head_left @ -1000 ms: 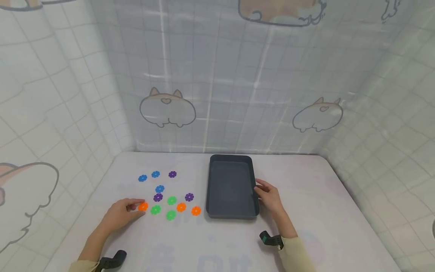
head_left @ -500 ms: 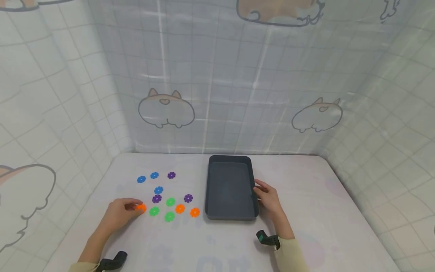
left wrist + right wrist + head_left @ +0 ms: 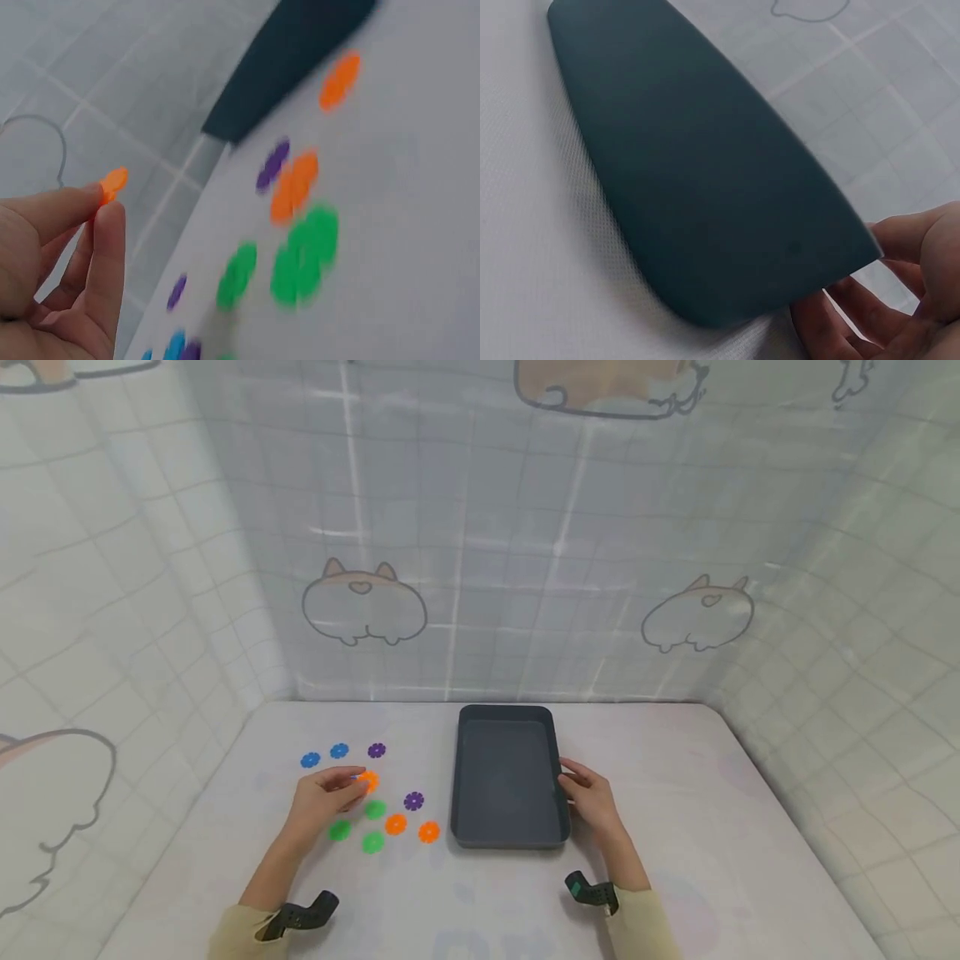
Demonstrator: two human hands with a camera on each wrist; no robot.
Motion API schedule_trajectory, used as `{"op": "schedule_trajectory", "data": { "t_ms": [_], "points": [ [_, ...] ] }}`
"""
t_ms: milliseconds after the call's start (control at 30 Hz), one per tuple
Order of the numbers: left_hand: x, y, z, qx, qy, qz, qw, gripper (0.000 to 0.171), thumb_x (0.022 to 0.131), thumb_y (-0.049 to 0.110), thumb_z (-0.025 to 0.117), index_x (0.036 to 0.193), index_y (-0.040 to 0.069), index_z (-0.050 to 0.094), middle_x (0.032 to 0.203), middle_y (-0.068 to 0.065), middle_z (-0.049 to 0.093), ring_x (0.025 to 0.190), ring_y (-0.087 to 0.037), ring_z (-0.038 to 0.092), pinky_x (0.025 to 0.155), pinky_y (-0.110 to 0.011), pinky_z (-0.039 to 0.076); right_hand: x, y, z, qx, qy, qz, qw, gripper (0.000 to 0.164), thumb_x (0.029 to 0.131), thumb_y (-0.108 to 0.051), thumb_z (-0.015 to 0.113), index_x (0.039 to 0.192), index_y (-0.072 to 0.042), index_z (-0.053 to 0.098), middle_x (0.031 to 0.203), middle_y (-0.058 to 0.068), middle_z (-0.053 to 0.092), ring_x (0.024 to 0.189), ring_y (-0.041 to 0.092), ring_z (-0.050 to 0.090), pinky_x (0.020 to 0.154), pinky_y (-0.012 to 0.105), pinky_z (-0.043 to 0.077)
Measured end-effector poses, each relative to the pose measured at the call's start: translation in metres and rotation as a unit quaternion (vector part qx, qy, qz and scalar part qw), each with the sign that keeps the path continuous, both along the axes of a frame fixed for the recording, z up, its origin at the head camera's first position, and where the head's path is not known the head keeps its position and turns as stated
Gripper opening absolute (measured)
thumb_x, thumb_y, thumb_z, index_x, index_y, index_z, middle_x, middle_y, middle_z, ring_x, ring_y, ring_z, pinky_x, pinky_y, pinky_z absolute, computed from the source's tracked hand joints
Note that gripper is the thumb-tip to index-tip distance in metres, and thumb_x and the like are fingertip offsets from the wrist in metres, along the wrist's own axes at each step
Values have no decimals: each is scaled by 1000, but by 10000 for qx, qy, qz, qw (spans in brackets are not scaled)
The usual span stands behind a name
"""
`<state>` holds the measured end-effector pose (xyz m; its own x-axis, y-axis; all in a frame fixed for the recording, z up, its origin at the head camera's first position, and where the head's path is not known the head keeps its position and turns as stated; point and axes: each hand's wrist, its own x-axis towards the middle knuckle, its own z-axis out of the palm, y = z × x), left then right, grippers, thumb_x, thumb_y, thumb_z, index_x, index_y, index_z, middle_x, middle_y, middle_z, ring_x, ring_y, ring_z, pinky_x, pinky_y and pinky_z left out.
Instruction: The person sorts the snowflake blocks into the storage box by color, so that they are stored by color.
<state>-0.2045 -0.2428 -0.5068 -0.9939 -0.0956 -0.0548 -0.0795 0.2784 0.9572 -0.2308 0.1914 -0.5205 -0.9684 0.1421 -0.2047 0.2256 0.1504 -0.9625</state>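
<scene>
My left hand (image 3: 321, 806) pinches an orange flower-shaped plastic disc (image 3: 370, 781) between thumb and fingers, above the other discs. In the left wrist view the held orange disc (image 3: 115, 181) pokes out past the fingertips, off the table. A dark grey rectangular tray (image 3: 510, 843) stands on the table, nothing inside it. At its right side my right hand (image 3: 592, 797) grips the rim. The right wrist view has the tray's outer wall (image 3: 697, 165) filling the middle, with thumb and fingers at its lower right corner.
Left of the tray lie green discs (image 3: 373, 842), orange discs (image 3: 396, 824), purple discs (image 3: 414, 801) and blue discs (image 3: 310, 760). Some are hidden behind the left hand. A tile-patterned curtain (image 3: 510, 610) encloses the table's back and sides.
The left hand has pinched the leftmost orange disc, lifted it from the table and carried it right and away from me. The right hand keeps its place on the tray.
</scene>
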Motion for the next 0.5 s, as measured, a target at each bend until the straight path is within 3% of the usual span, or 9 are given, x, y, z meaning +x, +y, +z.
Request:
{"op": "schedule_trajectory", "data": {
  "t_ms": [200, 500],
  "points": [
    [-18, 53, 16, 1013, -125, -82, 9947, 36, 89, 13, 72, 121, -2, 64, 102, -17, 64, 90, -24, 69, 78, -28, 56, -2, 1, 2, 75, 78, -21, 9999, 38, 95, -17, 63, 133, -18, 61, 125, 16, 60, 100, 27, 64, 74, 33, 54],
    [-42, 125, 26, 1755, -193, -154, 9842, 28, 88, 5, 72, 115, -1, 68, 96, -15, 67, 91, -33, 68, 78, -33, 57, 2, 1, 1, 113, 199, -38, 9997, 37, 94, -14, 64, 132, -14, 62, 121, 17, 63, 94, 25, 65, 72, 32, 52]
  ]
}}
